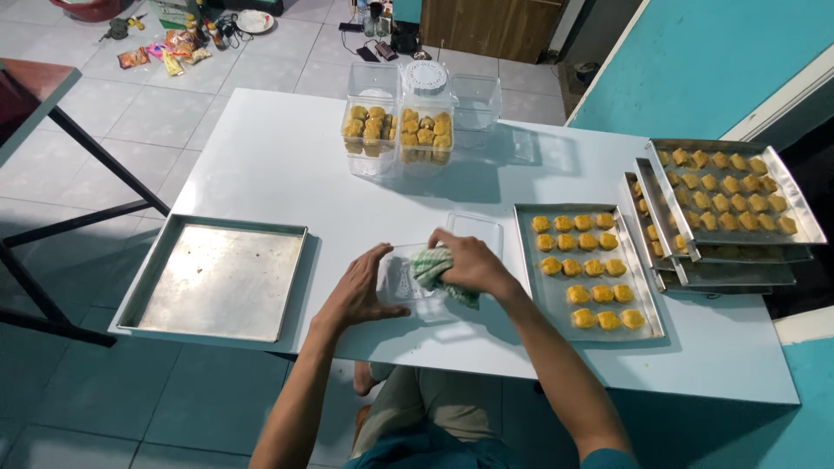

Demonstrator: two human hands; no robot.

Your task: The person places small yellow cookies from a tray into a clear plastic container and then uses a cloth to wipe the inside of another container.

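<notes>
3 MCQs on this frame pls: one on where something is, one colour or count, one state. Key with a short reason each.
1. Where is the empty metal tray?
A. Left end of the white table
B. On the floor
C. On top of the tray stack

2. What colour is the cloth in the right hand?
A. Red
B. Green and white
C. Black

3. What state is the clear container under the hands in?
A. Full of cookies
B. Lidded
C. Open, no cookies in it

Key: 1 A, it lies bare at the table's left edge. 2 B, the checked cloth shows under the fingers. 3 C, the left hand steadies it while the cloth presses inside.
</notes>
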